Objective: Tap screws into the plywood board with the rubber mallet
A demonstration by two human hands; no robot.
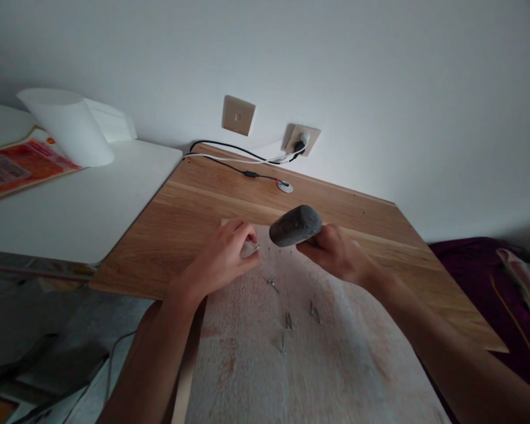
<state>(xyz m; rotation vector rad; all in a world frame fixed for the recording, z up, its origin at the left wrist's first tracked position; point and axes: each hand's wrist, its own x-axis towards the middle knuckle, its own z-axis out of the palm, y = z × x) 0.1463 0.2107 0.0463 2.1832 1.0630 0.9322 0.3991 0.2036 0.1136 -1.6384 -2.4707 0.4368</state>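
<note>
My right hand (335,253) is closed around a dark grey oblong stone (295,225), raised just above a pale, worn wooden board (318,359). My left hand (223,259) pinches a small nail (255,247) between thumb and fingers, its tip at the board's far end, a little left of the stone. Several loose nails (287,321) lie on the board nearer to me. The board rests on a brown wooden table (212,206).
A white table (79,206) adjoins on the left, with a white lamp shade (66,126) and a red printed sheet (17,168). Black and white cables (238,159) run to a wall socket (301,140). A dark purple bed (490,277) lies to the right.
</note>
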